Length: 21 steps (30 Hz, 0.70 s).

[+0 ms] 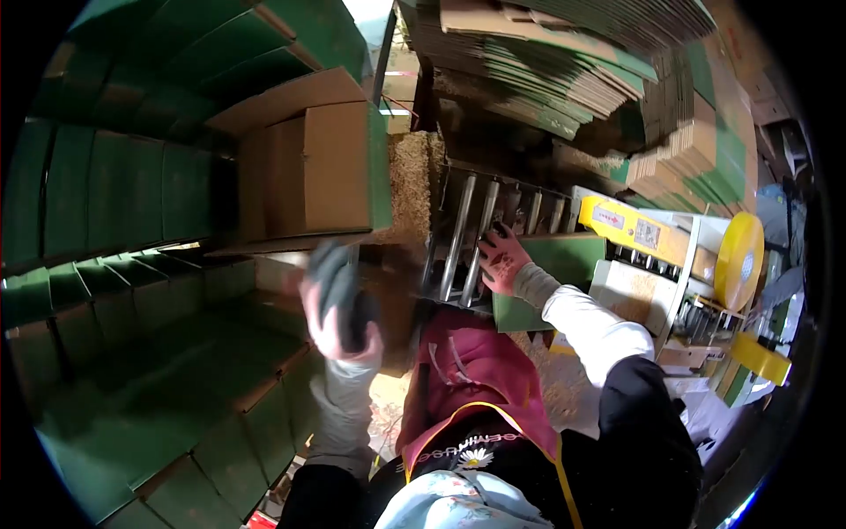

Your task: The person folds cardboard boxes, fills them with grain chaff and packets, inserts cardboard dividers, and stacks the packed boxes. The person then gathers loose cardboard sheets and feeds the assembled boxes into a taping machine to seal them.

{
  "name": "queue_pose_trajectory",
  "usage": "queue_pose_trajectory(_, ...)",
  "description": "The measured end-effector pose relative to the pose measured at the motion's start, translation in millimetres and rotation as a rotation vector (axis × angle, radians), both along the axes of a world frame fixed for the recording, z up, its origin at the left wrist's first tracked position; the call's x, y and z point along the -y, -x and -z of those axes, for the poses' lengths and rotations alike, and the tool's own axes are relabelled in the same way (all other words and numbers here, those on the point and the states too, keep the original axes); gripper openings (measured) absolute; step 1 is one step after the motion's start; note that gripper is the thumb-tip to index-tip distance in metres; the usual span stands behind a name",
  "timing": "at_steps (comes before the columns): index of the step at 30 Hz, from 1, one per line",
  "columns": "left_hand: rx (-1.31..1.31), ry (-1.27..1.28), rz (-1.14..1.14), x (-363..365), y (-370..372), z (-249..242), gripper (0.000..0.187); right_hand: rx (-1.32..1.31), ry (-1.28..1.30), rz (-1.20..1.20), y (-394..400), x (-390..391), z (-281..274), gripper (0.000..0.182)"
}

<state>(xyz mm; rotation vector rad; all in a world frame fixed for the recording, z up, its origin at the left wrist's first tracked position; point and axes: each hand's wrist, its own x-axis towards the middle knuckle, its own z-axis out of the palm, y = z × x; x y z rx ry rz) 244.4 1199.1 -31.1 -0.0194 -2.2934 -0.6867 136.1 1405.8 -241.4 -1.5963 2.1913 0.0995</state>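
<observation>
Gloved hands work apart: the right hand (500, 260) lies with fingers spread on a green carton (564, 264) resting at the metal rollers (476, 231) of the taping machine (652, 242). The left hand (339, 309), blurred, hangs near the stacked green boxes (159, 353); its grip cannot be told.
</observation>
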Motion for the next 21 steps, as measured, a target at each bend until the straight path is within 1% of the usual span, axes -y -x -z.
queue_pose_trajectory(1, 0.0, 0.21, -0.133, 11.1, 0.4, -7.3, 0.037, 0.002, 0.045, 0.119, 3.4, 2.1, -1.0, 0.038)
queue_pose_trajectory(2, -0.035, 0.208, -0.279, 22.2, 2.4, 4.5, 0.037, -0.002, 0.04, 0.097, 13.8, 1.2, -6.1, 0.038)
queue_pose_trajectory(4, -0.039, 0.193, -0.375, 49.3, 4.2, 22.6, 0.037, -0.074, 0.119, 0.441, 34.4, -9.1, -18.6, 0.039)
queue_pose_trajectory(6, -0.046, 0.305, -0.413, 80.5, -3.3, 64.0, 0.036, -0.147, 0.032, 0.429, 28.9, -27.1, -22.4, 0.038)
queue_pose_trajectory(7, -0.046, 0.274, -0.319, 86.9, 5.4, 59.8, 0.026, -0.182, -0.096, 0.466, 27.6, -25.4, -19.7, 0.043)
queue_pose_trajectory(8, -0.058, 0.27, -0.328, 93.2, 12.4, 64.2, 0.026, -0.057, -0.03, 0.578, 31.8, -12.8, -27.4, 0.049)
queue_pose_trajectory(9, -0.222, 0.227, -0.377, 98.2, 20.6, 71.3, 0.022, 0.07, 0.038, 0.691, 33.7, 7.4, -33.3, 0.055)
queue_pose_trajectory(10, -0.382, 0.182, -0.424, 99.5, 30.0, 75.8, 0.018, 0.295, 0.35, 0.951, 33.3, 45.7, -33.6, 0.058)
queue_pose_trajectory(11, -0.58, 0.132, -0.476, 93.4, 45.7, 67.0, 0.017, 0.819, 0.941, 0.892, 34.2, 86.8, -20.9, 0.057)
queue_pose_trajectory(12, -0.585, 0.132, -0.478, 81.5, 48.2, 55.8, 0.017, 1.473, 1.066, 0.957, 40.7, 128.3, -40.4, 0.059)
queue_pose_trajectory(13, -0.567, 0.051, -0.403, 71.6, 49.6, 42.1, 0.016, 2.107, 1.131, 1.107, 47.2, 169.7, -61.0, 0.062)
queue_pose_trajectory(14, -0.549, -0.028, -0.32, 61.2, 52.3, 23.6, 0.015, 1.887, 1.277, 1.019, 49.3, 175.3, -71.3, 0.065)
queue_pose_trajectory(15, -0.372, 0.128, -0.227, 38.2, 46.2, -5.5, 0.009, 1.653, 1.407, 0.956, 51.6, 180.9, -82.9, 0.069)
queue_pose_trajectory(16, -0.215, 0.176, -0.127, 12.4, 37.1, -30.0, 0.005, 1.806, 1.341, 1.252, 44.5, 153.4, -126.7, 0.071)
queue_pose_trajectory(17, -0.103, 0.245, -0.097, -11.9, 24.0, -44.0, 0.002, 1.559, 1.389, 1.252, 37.6, 120.8, -131.8, 0.071)
queue_pose_trajectory(18, 0.018, 0.343, 0.001, -28.6, 4.6, -48.2, 0.009, 1.313, 1.408, 1.245, 31.2, 80.7, -135.1, 0.072)
queue_pose_trajectory(19, 0.137, 0.429, 0.109, -45.5, -15.3, -52.4, 0.017, 1.413, 1.407, 1.318, 26.3, 40.6, -154.8, 0.07)
queue_pose_trajectory(20, 0.192, 0.42, 0.312, -56.2, -19.4, -46.1, 0.025, 1.41, 1.492, 1.317, 21.1, 3.5, -148.5, 0.065)
queue_pose_trajectory(21, 0.277, 0.42, 0.277, -60.0, -16.2, -44.8, 0.03, 1.406, 1.577, 1.312, 15.8, -33.6, -142.1, 0.061)
